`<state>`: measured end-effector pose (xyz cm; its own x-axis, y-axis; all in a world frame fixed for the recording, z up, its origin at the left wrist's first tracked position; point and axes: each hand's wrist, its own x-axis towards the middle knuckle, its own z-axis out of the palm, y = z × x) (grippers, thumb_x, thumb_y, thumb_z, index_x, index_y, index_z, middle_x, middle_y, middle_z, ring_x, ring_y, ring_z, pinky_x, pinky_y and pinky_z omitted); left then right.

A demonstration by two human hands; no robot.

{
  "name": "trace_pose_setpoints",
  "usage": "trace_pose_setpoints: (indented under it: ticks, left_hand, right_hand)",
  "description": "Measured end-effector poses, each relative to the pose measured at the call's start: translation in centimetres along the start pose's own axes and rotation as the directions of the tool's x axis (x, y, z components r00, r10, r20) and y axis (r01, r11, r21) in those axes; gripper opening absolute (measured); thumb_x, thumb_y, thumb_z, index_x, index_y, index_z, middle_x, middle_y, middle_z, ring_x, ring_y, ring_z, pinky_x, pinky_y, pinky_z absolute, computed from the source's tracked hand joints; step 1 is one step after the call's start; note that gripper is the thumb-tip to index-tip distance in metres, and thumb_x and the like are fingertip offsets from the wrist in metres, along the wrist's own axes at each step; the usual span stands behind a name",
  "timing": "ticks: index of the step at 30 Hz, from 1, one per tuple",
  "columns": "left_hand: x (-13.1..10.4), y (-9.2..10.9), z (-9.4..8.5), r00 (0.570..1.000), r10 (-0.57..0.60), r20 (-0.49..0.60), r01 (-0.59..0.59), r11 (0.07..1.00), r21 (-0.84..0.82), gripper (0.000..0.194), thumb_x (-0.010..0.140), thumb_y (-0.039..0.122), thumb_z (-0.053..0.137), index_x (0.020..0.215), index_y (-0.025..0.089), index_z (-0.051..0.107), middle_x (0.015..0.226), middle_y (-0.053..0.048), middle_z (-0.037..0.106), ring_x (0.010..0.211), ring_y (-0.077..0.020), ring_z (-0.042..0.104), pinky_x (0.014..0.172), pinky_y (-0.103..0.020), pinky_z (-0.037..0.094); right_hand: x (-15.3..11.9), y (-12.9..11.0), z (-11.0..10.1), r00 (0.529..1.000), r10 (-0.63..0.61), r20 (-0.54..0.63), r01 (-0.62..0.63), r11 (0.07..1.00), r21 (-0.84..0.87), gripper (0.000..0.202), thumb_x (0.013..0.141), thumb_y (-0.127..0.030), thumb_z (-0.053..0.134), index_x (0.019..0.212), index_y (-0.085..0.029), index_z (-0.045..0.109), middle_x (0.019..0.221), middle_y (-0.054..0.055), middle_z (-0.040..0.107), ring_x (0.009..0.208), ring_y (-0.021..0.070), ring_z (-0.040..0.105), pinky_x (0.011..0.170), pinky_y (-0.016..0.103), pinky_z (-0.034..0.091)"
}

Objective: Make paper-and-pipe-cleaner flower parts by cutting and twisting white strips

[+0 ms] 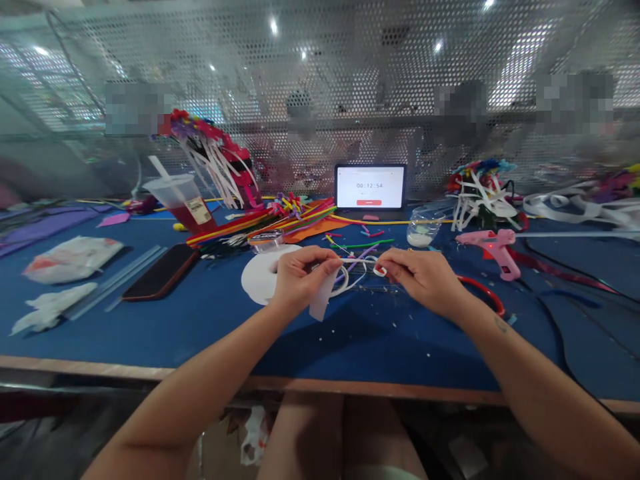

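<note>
My left hand [303, 277] is closed in a pinch on a white ribbon, and a flat length of white ribbon [323, 301] hangs below its fingers. A thin white stretch of it runs across to my right hand [423, 277]. That hand is also closed, with its fingertips pinching the narrow white end, where a small red spot shows. Behind my left hand lies a round white roll [256, 277], partly covered by the hand. Loops of thin white cord [343, 283] lie on the table between the hands.
On the blue table [360, 347] are a pink glue gun [493, 247], a phone [161, 273], a drink cup [183, 200], a clear plastic cup [423, 227] and coloured pipe cleaners [280, 217]. A tablet [371, 188] stands behind, before a perforated metal screen [320, 80].
</note>
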<state>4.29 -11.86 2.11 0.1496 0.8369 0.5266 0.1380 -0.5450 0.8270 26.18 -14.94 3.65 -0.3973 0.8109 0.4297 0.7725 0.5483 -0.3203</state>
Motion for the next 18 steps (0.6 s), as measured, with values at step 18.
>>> trace_pose_setpoints:
  ticks: [18]
  left_hand:
    - [1.3, -1.3, -0.3, 0.897, -0.339, 0.282, 0.439, 0.747, -0.499, 0.035, 0.078, 0.036, 0.057, 0.107, 0.017, 0.060, 0.061, -0.003, 0.067, 0.054, -0.0115, 0.061, 0.057, -0.023, 0.050]
  right_hand:
    - [0.1, 2.1, 2.0, 0.981, -0.028, -0.189, -0.037, 0.943, -0.331, 0.032, 0.092, -0.033, 0.033, 0.092, -0.024, 0.064, 0.069, 0.001, 0.067, 0.061, 0.0132, 0.058, 0.052, 0.025, 0.029]
